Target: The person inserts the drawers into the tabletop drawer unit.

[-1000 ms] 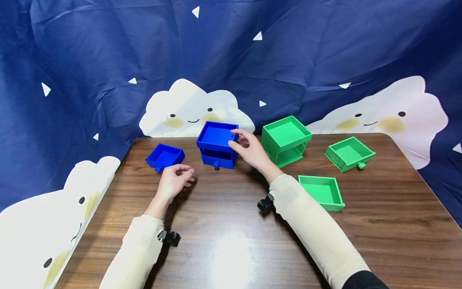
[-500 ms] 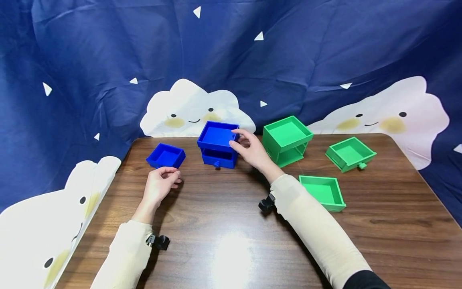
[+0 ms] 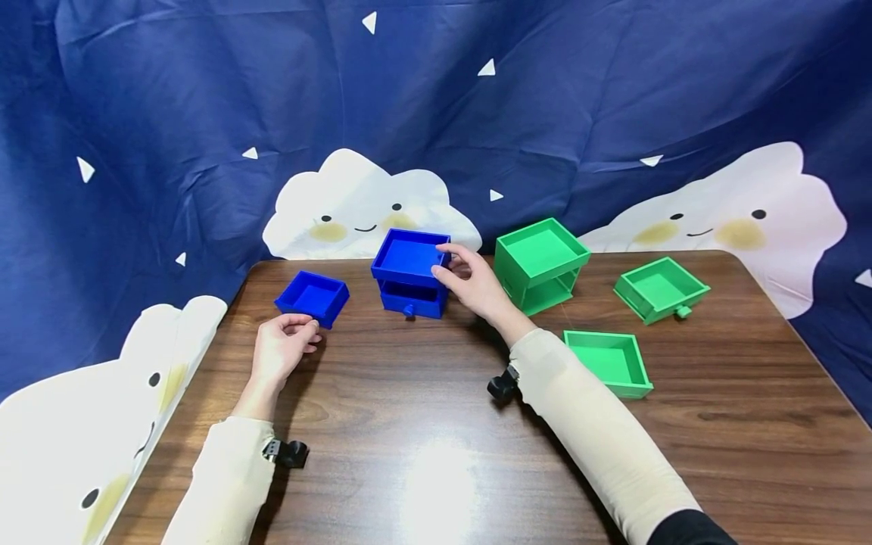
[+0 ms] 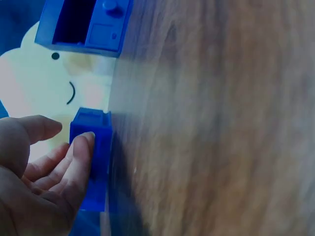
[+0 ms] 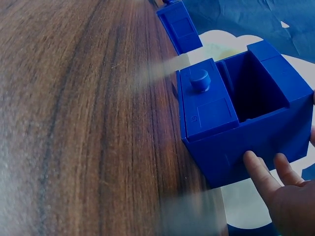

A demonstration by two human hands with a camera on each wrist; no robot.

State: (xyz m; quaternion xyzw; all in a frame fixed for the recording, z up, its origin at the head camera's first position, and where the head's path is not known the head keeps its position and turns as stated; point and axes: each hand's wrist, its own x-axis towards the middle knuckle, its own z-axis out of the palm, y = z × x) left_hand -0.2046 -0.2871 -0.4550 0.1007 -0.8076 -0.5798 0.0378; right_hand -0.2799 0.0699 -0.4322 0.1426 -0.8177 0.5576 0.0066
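A loose blue drawer point(image 3: 313, 294) lies at the table's back left. My left hand point(image 3: 281, 350) is at its front side, thumb and forefinger apart in the left wrist view; the drawer's knob is hidden behind the fingers. Whether the fingertips touch the drawer I cannot tell. To the right stands a small blue cabinet point(image 3: 411, 261), its lower drawer point(image 5: 209, 105) in place and its upper slot vacant. My right hand point(image 3: 473, 284) rests its fingertips against the cabinet's right side and upper rim.
A green cabinet point(image 3: 541, 261) with open slots stands right of my right hand. Two loose green drawers lie farther right: one drawer point(image 3: 661, 289) near the back, another drawer point(image 3: 608, 359) beside my right sleeve. A patterned blue cloth point(image 3: 436, 91) hangs behind the wooden table point(image 3: 381, 424).
My left hand has moved left, from beside the loose blue drawer's right front corner to its front. The right hand and the blue cabinet have stayed put.
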